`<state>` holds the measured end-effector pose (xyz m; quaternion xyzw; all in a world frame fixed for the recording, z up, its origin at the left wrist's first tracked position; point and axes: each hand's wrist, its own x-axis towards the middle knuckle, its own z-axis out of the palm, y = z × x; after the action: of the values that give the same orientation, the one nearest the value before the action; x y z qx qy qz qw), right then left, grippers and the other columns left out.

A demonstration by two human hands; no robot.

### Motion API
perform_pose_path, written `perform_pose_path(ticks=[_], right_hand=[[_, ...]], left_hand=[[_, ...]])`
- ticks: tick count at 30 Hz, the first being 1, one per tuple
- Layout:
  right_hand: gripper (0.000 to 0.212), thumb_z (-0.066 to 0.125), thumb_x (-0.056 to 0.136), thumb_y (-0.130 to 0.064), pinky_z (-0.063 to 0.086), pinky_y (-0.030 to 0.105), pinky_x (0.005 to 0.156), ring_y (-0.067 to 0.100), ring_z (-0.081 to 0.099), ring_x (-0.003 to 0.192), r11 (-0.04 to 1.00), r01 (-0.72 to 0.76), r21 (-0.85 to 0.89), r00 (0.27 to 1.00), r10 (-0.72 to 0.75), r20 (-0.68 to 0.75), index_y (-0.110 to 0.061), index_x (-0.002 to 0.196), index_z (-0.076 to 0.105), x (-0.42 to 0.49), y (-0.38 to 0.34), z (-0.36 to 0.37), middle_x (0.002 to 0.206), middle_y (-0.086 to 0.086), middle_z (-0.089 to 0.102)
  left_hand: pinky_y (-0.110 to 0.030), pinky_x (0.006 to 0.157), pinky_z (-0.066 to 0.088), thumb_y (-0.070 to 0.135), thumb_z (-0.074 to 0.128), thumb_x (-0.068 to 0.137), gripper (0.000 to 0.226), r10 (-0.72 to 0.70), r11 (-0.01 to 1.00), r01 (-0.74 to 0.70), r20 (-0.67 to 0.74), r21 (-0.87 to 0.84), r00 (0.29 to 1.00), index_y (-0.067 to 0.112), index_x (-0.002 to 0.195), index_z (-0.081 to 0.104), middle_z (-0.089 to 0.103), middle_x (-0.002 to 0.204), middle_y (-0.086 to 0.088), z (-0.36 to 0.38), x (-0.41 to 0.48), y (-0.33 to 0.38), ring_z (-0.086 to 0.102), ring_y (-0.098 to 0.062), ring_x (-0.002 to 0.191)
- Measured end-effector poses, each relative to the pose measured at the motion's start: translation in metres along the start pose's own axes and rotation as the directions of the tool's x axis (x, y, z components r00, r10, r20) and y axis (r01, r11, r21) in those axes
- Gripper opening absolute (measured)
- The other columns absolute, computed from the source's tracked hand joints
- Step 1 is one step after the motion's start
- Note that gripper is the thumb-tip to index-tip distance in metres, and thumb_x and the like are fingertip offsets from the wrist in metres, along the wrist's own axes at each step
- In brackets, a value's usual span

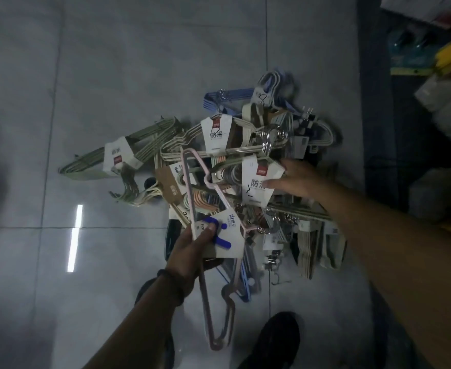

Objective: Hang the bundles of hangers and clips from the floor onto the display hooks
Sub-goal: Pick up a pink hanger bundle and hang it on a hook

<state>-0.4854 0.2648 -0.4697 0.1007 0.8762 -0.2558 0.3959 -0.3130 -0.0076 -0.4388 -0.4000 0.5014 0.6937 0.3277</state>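
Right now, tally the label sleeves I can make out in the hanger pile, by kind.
white sleeves with red logo: 3
brown card sleeve: 1
white card with blue marks, gripped by the left hand: 1
Total: 5
Other small tags are too tangled to count.

Near side, the left hand (189,251) grips a pink hanger bundle (232,243) by its card. Just beyond, the right hand (299,181) rests straight fingers on a white-carded bundle (256,182) in the heap (245,139) on the tiled floor (112,75).
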Motion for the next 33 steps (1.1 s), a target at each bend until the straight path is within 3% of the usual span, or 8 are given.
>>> perform_pose_path(ticks=[2,5,13,17,24,27,30,33], right_hand=[[0.043,0.078,0.081,-0.063,0.054,0.031,0.080,0.014,0.071,0.094,0.984,0.028,0.176,0.998,-0.038,0.052,-0.032,0.111,0.072,-0.020,-0.005,-0.007,0.108,-0.008,0.076],[0.065,0.055,0.079,-0.084,0.050,0.034,0.065,0.022,0.071,0.081,0.978,0.079,0.194,0.997,-0.073,-0.034,-0.026,0.103,0.074,-0.037,-0.013,-0.009,0.093,-0.003,0.077],[0.012,0.066,0.103,-0.024,0.057,0.027,0.069,0.009,0.071,0.084,0.834,0.379,0.402,0.909,-0.253,-0.331,-0.018,0.112,0.068,-0.110,-0.016,-0.026,0.094,-0.005,0.076],[0.025,0.069,0.099,-0.006,0.057,0.024,0.079,0.003,0.072,0.095,0.698,0.531,0.481,0.847,-0.445,-0.289,-0.026,0.113,0.068,-0.143,-0.039,-0.038,0.103,-0.015,0.077],[0.038,0.095,0.070,-0.005,0.052,0.051,0.107,0.021,0.055,0.135,0.687,0.680,0.256,0.732,-0.655,-0.188,-0.013,0.104,0.079,-0.175,-0.029,-0.038,0.140,0.008,0.058],[0.033,0.095,0.073,-0.012,0.033,0.060,0.122,0.028,0.032,0.155,0.635,0.769,0.066,0.636,-0.752,-0.175,-0.024,0.101,0.084,-0.177,-0.029,-0.038,0.164,0.005,0.037],[0.069,0.082,0.076,0.017,0.033,0.061,0.123,0.017,0.043,0.150,0.617,0.776,0.132,0.630,-0.748,-0.206,-0.039,0.116,0.078,-0.179,-0.032,-0.029,0.162,-0.004,0.045],[0.030,0.094,0.073,0.001,0.037,0.067,0.117,0.035,0.031,0.156,0.502,0.865,0.007,0.498,-0.857,-0.132,-0.021,0.090,0.083,-0.192,-0.028,-0.020,0.169,0.010,0.031]], left_hand=[[-0.060,0.095,0.059,0.040,0.072,0.086,0.047,-0.020,0.999,0.019,-0.035,-0.030,0.999,0.023,0.128,0.064,0.077,0.118,-0.011,0.000,-0.002,0.001,0.073,-0.037,0.109],[-0.057,0.091,0.061,0.041,0.073,0.088,0.047,-0.041,0.996,0.037,-0.054,-0.083,0.998,0.024,0.130,0.064,0.078,0.117,-0.012,-0.002,-0.008,0.000,0.074,-0.038,0.108],[-0.043,0.068,0.063,0.048,0.072,0.089,0.046,-0.075,0.997,0.076,-0.060,0.022,0.995,0.026,0.128,0.065,0.077,0.114,-0.015,-0.012,-0.028,0.004,0.074,-0.038,0.100],[-0.040,0.066,0.063,0.053,0.063,0.097,0.044,-0.102,0.984,0.103,-0.015,0.148,0.995,0.025,0.131,0.063,0.076,0.113,-0.015,-0.009,-0.027,0.013,0.076,-0.035,0.094],[-0.023,0.090,0.059,0.072,0.049,0.096,0.053,-0.196,0.966,0.251,0.456,-0.061,0.868,0.044,0.139,0.063,0.075,0.125,0.017,-0.011,-0.031,0.075,0.072,-0.004,0.111],[-0.050,0.094,0.060,0.074,0.043,0.095,0.064,-0.210,0.975,0.164,0.374,0.150,0.903,0.033,0.142,0.058,0.068,0.137,-0.008,-0.019,-0.039,0.055,0.070,-0.039,0.117],[-0.051,0.084,0.063,0.053,0.060,0.087,0.061,-0.172,0.954,0.036,0.447,0.297,0.878,0.038,0.145,0.049,0.058,0.139,0.001,-0.003,-0.051,0.041,0.065,-0.032,0.111],[-0.032,0.062,0.057,0.039,0.072,0.094,0.050,-0.096,0.944,-0.065,0.457,0.324,0.884,0.041,0.139,0.050,0.072,0.114,0.008,0.035,-0.069,0.033,0.069,-0.010,0.089]])
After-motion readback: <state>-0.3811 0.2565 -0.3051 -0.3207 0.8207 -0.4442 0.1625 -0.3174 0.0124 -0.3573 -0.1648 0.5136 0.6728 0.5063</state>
